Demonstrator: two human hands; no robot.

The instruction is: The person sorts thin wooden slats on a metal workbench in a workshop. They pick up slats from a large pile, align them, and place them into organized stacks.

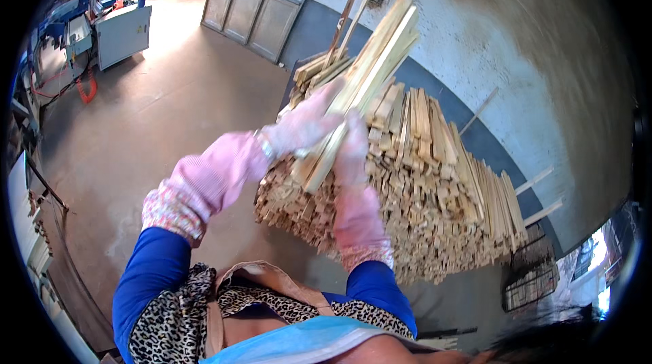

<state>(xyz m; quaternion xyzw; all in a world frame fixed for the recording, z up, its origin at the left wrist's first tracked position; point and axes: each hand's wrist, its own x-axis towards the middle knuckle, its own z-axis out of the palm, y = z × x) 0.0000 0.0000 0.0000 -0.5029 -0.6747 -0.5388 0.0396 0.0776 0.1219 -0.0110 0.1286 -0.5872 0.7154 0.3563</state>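
A bundle of long pale wooden strips (370, 68) slants up and away over a big stack of similar strips (414, 194). My left hand (305, 123), in a pale glove with a pink sleeve cover, is closed around the bundle from its left side. On the near right side my right hand (352, 150), gloved the same way, grips the strips lower down. Both hands are slightly blurred, so single fingers are hard to make out. The lower ends of the held strips show between my wrists, just above the stack.
A grey wall with a dark blue lower band (448, 89) runs behind the stack. Metal doors (261, 4) stand at the back. A machine with a white cabinet (123, 37) and control panel is at the far left. A black wire crate (532, 276) sits right of the stack.
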